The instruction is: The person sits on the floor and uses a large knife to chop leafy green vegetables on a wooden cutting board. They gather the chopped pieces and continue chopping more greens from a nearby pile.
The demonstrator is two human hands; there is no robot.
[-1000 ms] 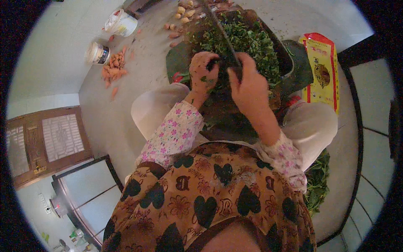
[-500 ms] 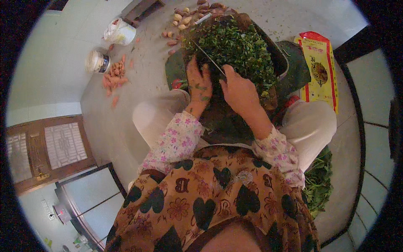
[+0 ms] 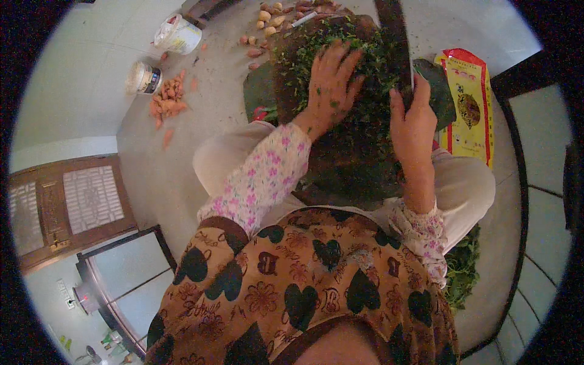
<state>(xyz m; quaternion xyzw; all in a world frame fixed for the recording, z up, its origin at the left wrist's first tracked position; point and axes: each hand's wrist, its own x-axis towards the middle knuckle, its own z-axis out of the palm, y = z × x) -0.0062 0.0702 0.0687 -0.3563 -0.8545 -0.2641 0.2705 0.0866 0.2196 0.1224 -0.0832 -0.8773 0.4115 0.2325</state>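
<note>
The knife (image 3: 396,42), its long blade dark, is gripped in the right hand's (image 3: 415,125) fingers and extends forward from them, leaning slightly leftward. Chopped green leaves (image 3: 373,66) lie loosely heaped under the left hand's (image 3: 331,85) spread fingers, reaching past their tips and rightward toward the blade.

Knife (image 3: 396,42) cut off at top; handle hidden in right hand (image 3: 413,125).

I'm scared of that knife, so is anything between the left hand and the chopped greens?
Nothing visible is. The left hand is spread over the chopped greens, and the knife, in the right hand, is to its right.
</note>
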